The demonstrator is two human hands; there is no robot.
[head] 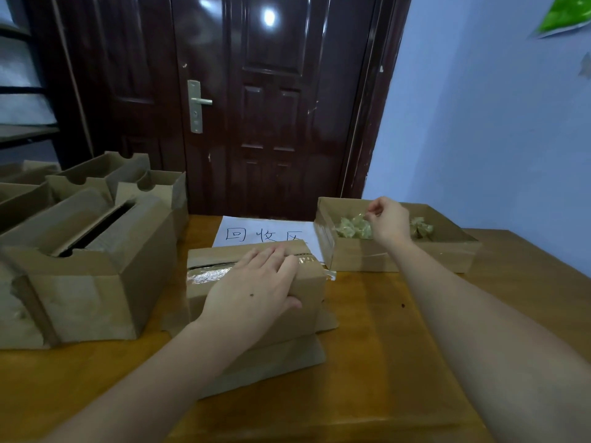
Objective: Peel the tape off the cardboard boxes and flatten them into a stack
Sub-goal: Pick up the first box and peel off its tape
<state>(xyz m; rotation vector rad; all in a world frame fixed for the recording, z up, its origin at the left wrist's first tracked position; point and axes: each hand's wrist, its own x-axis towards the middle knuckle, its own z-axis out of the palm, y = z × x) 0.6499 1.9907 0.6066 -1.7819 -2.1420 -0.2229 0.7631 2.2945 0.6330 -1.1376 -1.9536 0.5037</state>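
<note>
Under our left hand [256, 289] the taped box [256, 282] is sitting on the wooden table [383, 346], its long axis running left to right across us, and the strip of shiny tape [209, 275] is lying along that same axis on the top seam. We are pressing the left palm flat on the lid with the fingers spread and straight, the fingertips reaching just past the seam, so the bare stretch of tape is showing to the left of that hand while a loose tape end [331, 275] is sticking off the box edge to its right. Our right hand [388, 219] is hovering beyond and to the right of the box, over the open tray box [447, 251], thumb and forefinger pinched together; whether a scrap is between them we cannot tell. Crumpled tape wads [353, 227] are lying in the tray beneath that hand. We are judging the right hand the nearer one to the loose end, which lies down and to its left. Further off, left of the left hand, other cardboard boxes [89, 266] are standing unflattened, and a handwritten paper sign [265, 233] is lying beyond the taped box
</note>
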